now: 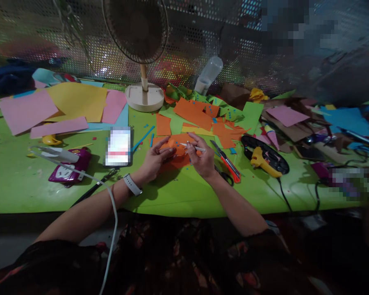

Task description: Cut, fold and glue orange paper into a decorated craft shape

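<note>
My left hand (156,161) pinches a small piece of orange paper (171,144) between thumb and fingers. In my right hand (203,160) is a slim white pen-like tool (198,148), its tip pointing left toward that paper. Beneath both hands lies a larger orange paper sheet (180,160) with small blue bits about it. Just right of my right hand rests an orange utility knife (229,164). Black-handled scissors (227,177) lie partly hidden behind that hand.
A yellow glue gun (264,161) sits on a black palette-like tray (282,162) at right. A phone (118,146), a purple power strip (70,169) and a white cable (114,207) are left. The fan (144,97) and paper scraps (193,113) stand behind.
</note>
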A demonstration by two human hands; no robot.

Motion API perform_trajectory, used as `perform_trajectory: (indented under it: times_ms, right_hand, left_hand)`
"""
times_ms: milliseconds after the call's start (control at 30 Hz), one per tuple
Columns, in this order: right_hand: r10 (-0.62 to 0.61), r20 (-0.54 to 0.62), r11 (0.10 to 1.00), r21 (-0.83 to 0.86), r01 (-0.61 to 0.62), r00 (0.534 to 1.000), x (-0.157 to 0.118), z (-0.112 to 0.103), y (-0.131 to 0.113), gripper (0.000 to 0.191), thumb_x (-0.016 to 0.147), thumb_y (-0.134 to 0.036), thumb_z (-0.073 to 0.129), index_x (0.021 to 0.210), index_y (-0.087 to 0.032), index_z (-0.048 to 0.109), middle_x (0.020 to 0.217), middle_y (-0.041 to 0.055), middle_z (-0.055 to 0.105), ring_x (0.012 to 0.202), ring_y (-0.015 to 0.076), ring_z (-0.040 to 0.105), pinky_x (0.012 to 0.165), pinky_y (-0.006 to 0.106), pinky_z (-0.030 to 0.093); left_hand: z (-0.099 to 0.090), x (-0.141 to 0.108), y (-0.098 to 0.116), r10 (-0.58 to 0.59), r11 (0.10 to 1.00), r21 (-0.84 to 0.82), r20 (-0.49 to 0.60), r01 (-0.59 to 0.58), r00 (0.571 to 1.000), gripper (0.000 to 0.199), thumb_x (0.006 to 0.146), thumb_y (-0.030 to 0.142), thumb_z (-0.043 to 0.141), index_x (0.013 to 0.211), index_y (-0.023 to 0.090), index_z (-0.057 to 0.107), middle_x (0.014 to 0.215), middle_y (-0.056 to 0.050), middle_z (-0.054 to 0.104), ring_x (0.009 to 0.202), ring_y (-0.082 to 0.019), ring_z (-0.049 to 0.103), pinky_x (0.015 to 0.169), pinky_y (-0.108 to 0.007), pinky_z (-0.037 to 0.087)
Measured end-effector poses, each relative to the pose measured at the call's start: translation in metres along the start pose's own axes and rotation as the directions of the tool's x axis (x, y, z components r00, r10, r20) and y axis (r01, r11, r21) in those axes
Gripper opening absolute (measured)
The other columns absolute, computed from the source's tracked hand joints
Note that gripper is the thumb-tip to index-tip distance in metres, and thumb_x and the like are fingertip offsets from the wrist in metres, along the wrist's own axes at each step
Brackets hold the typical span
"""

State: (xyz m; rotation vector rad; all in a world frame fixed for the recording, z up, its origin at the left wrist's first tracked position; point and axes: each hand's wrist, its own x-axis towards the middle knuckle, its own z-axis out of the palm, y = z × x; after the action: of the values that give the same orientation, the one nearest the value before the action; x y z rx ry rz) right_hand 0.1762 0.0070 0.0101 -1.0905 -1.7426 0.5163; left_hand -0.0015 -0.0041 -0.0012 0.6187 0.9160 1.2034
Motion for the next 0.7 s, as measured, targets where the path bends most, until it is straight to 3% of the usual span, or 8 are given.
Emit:
perform_trajectory:
  times_ms: [333,700]
  right_hand:
    - [0.021,-0.007,0.998,0.065,-0.020,1.000,-0.0019,-0.0069,0.0013,0.043,0.099,-0.048,0.050,0.134,-0.024,0.056,0.088,0.0052,0.073,0.077,0.0203,0.073,0.074,0.037,0.062]
    - [-0.126,-0.007,0.990,0.057,0.127,0.992,-0.0031,-0.0056,-0.0028,0.035,0.097,-0.035,0.056,0.130,-0.024,0.059,0.092,0.0032,0.076,0.078,0.0168,0.074,0.078,0.032,0.062]
  left_hand:
    - [0.0023,-0.0023,0.0034,-0.016,1.000,-0.023,-0.021,0.016,1.000,0.054,0.077,0.014,0.080,0.128,0.024,0.065,0.088,-0.003,0.078,0.081,-0.015,0.073,0.089,-0.032,0.059]
    - [0.0052,-0.0060,0.0072,-0.029,0.999,0.014,-0.013,0.029,1.000,0.058,0.078,0.014,0.079,0.133,0.022,0.062,0.086,-0.002,0.078,0.079,-0.014,0.073,0.083,-0.028,0.059]
